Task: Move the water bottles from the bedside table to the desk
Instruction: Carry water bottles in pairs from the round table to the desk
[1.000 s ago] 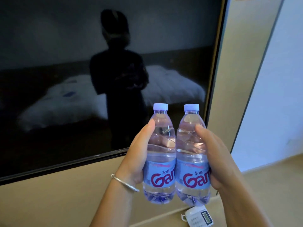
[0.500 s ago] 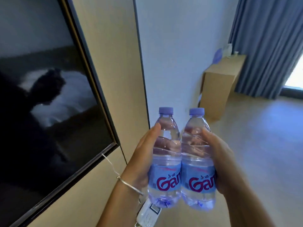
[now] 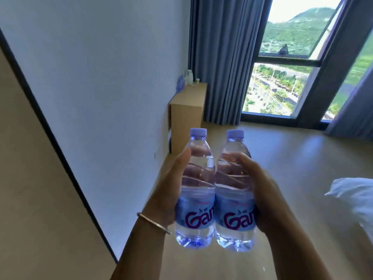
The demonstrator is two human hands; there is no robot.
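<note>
Two clear water bottles with pale purple caps and blue labels stand upright side by side in front of me, touching. My left hand (image 3: 168,190) grips the left bottle (image 3: 196,190) from its left side, thumb up along it. My right hand (image 3: 264,190) grips the right bottle (image 3: 234,193) from its right, fingers curled round the back. The light wooden desk (image 3: 188,104) stands against the white wall farther ahead, beside the curtain.
On the desk's far end sit a white kettle (image 3: 189,76), a small cup (image 3: 197,80) and a blue round object (image 3: 180,83). Grey curtains (image 3: 224,57) frame a large window (image 3: 282,81). White bedding (image 3: 359,195) shows at the right edge. Wooden floor lies between me and the desk.
My view has swung right, away from the dark wall screen toward the desk and window. The desk appears larger and nearer. Both hands keep the same hold on the bottles.
</note>
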